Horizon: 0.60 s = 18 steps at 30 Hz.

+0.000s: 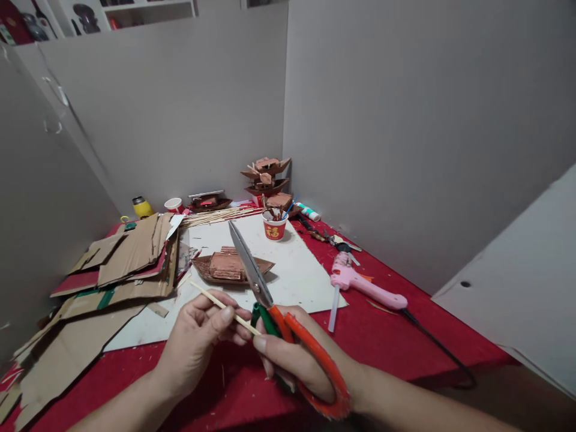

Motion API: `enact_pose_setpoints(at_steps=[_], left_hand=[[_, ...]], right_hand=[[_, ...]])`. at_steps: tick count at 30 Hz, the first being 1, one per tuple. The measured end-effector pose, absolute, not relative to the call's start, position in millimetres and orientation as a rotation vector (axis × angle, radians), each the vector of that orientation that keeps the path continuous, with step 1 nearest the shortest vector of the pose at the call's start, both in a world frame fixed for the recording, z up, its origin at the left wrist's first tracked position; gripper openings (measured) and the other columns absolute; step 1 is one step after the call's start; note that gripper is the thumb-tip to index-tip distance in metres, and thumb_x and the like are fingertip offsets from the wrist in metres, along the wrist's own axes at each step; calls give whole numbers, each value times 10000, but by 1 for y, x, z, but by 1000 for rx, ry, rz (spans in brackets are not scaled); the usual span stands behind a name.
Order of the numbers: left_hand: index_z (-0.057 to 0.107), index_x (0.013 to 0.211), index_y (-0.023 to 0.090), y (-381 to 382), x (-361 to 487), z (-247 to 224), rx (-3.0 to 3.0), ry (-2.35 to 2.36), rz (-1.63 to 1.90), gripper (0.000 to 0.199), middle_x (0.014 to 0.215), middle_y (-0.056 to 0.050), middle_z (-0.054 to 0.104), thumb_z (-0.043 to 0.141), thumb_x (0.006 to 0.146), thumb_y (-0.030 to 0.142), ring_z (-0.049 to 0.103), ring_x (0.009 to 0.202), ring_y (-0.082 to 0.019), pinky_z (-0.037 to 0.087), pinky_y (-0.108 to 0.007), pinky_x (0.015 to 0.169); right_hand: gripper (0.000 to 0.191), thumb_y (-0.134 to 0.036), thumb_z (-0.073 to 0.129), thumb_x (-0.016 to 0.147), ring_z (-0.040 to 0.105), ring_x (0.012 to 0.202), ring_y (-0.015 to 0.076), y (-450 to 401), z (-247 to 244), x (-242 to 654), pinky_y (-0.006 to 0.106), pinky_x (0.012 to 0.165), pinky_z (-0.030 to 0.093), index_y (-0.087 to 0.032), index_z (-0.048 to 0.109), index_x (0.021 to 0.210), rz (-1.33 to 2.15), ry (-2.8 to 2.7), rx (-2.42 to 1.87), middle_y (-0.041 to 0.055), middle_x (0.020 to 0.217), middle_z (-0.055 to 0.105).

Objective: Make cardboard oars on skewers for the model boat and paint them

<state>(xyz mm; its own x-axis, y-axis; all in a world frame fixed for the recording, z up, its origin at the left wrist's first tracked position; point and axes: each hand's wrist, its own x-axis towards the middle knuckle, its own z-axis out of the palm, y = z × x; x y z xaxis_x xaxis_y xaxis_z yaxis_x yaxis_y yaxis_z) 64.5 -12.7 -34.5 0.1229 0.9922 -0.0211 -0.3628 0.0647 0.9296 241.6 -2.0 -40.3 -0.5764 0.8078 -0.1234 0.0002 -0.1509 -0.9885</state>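
Left hand: thumb and fingertips narrowed in a pinch on a thin wooden stick. Stick slants across the fingers, far end poking out up-left past them, near end at the right thumb tip. Looks like touching there; can't fully confirm.

Right hand: curled round the handles of the scissors, orange loop over the knuckles' side, blades pointing up and away beyond the fingers. Blades look together. Lower fingers partly hidden, can't tell their exact grip.

Handling, my read: stick is very light, fairly stiff, dry so not slippery, but slim enough to snap or splinter if bent. Best hold is a two-point fingertip pinch, one near each end, no squeeze needed. Scissors heavier, blade-forward; hold by the loops.

Just beyond the fingertips: brown model boat on white sheet. Right of right hand: pink glue gun, well apart.
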Motion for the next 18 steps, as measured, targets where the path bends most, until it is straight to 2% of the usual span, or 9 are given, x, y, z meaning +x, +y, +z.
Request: enact_pose_setpoints(at_steps=[2,7,14,18], left_hand=[[626,824,136,-12,64,-35,946,873,1236,126,788,-68,738,717,791,216,683,607,-138,555,-245,618],[626,830,140,-7,64,-34,844,887,1303,169,813,-81,748,751,759,228,695,629,-149,560,-235,599],[595,817,138,-5,72,-44,741,878,1217,170,723,-73,735,720,795,250,694,624,-145,559,-228,598],[541,837,155,-6,77,-46,724,843,1198,185,743,-96,741,696,817,253,706,656,-167,556,-241,600]], right_hand=[[318,-483,613,731,396,374,61,1,-45,239,173,367,314,-184,505,709,1764,-1499,-933,-49,506,528],[392,-556,615,748,378,360,65,5,-51,235,189,362,305,-183,507,801,1718,-1392,-893,-41,521,552],[363,-533,604,810,374,392,62,4,-66,243,197,382,301,-178,529,799,1564,-1360,-839,-35,551,539],[366,-540,617,796,390,402,71,5,-66,245,204,389,304,-186,522,814,1526,-1367,-872,-33,550,549]])
